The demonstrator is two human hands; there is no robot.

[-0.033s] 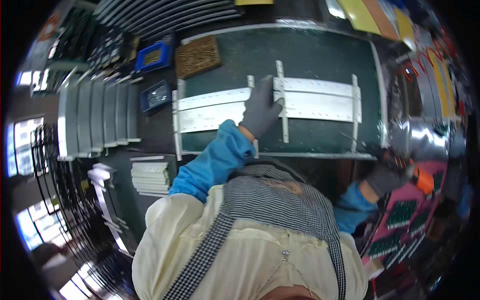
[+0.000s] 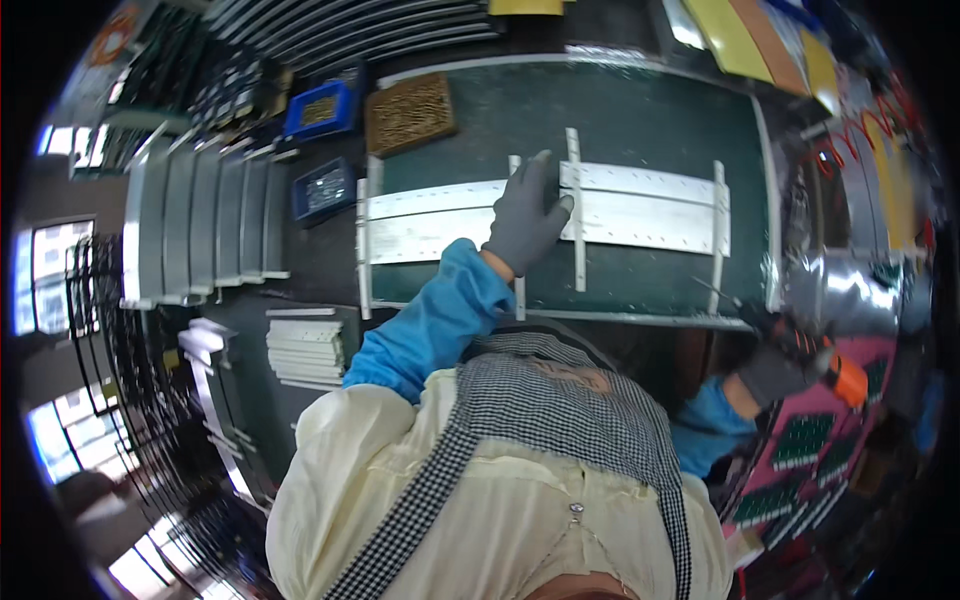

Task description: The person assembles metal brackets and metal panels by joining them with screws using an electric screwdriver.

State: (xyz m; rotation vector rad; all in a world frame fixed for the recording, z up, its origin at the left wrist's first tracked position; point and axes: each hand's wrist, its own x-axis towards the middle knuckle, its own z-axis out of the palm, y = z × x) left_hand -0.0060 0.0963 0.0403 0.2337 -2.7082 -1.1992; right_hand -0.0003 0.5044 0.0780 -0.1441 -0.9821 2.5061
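Note:
My left hand (image 2: 525, 212), in a grey glove, lies over the gap between two pairs of long white slotted slats. Its thumb stands apart from the fingers and points to a thin white cross strip (image 2: 578, 220). The left slats (image 2: 435, 236) and right slats (image 2: 650, 220) have more narrow cross strips along them. My right hand (image 2: 775, 372), also gloved, is wrapped round a black and orange power screwdriver (image 2: 848, 380) at the right, off the board's near corner. The driver's thin bit points left toward the board.
The slats lie on a dark green board (image 2: 660, 110) with a pale raised rim. Beyond its left side are a brown tray of screws (image 2: 410, 115), a blue bin (image 2: 320, 108) and a darker bin (image 2: 322, 190). White strips (image 2: 305, 350) are stacked at near left; grey panels (image 2: 205, 225) stand farther left.
The whole view has shifted slightly, so the board and bins appear a little farther right and lower. Both hands keep nearly the same pose.

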